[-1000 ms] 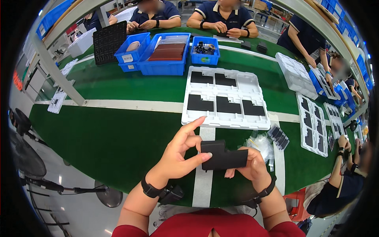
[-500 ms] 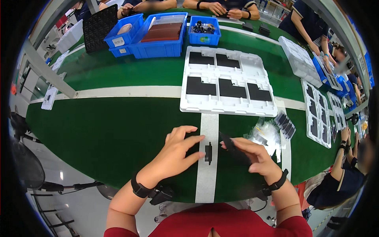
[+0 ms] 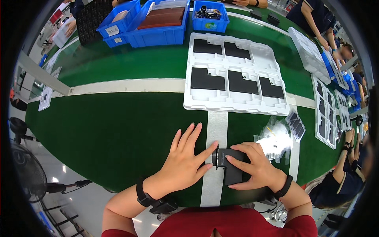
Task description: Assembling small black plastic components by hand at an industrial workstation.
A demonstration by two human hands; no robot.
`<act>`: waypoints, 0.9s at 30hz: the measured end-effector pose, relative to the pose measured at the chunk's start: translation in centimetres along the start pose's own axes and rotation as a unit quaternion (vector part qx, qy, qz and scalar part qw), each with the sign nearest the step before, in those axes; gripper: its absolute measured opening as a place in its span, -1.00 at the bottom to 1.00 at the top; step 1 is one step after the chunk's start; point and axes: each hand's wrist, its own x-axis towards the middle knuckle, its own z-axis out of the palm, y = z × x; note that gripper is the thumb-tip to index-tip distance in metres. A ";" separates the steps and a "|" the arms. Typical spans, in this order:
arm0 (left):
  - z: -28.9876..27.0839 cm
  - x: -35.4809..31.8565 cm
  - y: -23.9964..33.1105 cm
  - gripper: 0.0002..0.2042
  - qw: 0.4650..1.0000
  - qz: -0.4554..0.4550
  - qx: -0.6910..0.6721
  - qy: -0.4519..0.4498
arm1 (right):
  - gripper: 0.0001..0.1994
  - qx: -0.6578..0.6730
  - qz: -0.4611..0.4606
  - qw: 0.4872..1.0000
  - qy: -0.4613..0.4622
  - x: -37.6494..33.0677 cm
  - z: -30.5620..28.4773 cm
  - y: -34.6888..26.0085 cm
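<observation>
A flat black L-shaped plate (image 3: 233, 174) lies on the green table, partly over the pale strip, its upper left edge against a small black slotted piece (image 3: 215, 157). My right hand (image 3: 258, 168) grips the plate, with its thumb at the lower edge and its fingers across the top. From the left, my left hand (image 3: 181, 166) holds the small piece between index finger and thumb, near its two ends; the other fingers stretch forward. Beyond both hands sits a white tray (image 3: 237, 106) with several similar black plates in its compartments and one bare compartment at the far right.
Clear plastic bags (image 3: 274, 140) lie in a pile right of my right hand, beside a small pack of dark strips (image 3: 295, 125). Blue bins (image 3: 158, 38) stand at the back. More white trays (image 3: 331, 140) line the right side, where other people work. A metal post (image 3: 45, 75) rises at left.
My right hand has lowered the tilted black plate flat onto the table against the small piece. My left hand has closed index finger and thumb on that piece. The whole view has shifted slightly.
</observation>
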 end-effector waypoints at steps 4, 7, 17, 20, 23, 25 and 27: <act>-0.1 0.1 0.0 -0.49 1.000 -0.006 -0.014 -0.005 | -0.33 -0.007 0.007 1.000 -0.010 0.0 0.2 0.1; -0.2 0.2 0.0 -0.49 1.000 -0.013 -0.018 -0.011 | -0.34 -0.001 0.011 1.000 -0.008 0.1 0.2 0.2; -0.4 0.5 0.0 -0.48 0.999 -0.022 -0.027 -0.021 | -0.34 0.002 0.022 1.000 -0.017 0.2 0.1 0.3; -0.3 0.5 -0.1 -0.48 0.999 -0.023 -0.027 -0.026 | -0.34 -0.001 0.020 1.000 -0.016 0.2 0.2 0.4; -0.4 0.5 0.0 -0.48 0.999 -0.024 -0.026 -0.027 | -0.34 -0.001 0.019 1.000 -0.015 0.2 0.1 0.3; -0.4 0.4 0.0 -0.48 0.999 -0.025 -0.026 -0.028 | -0.34 -0.002 0.018 1.000 -0.015 0.2 0.1 0.3; -0.4 0.4 0.0 -0.48 0.999 -0.025 -0.026 -0.027 | -0.34 -0.002 0.019 1.000 -0.015 0.2 0.1 0.3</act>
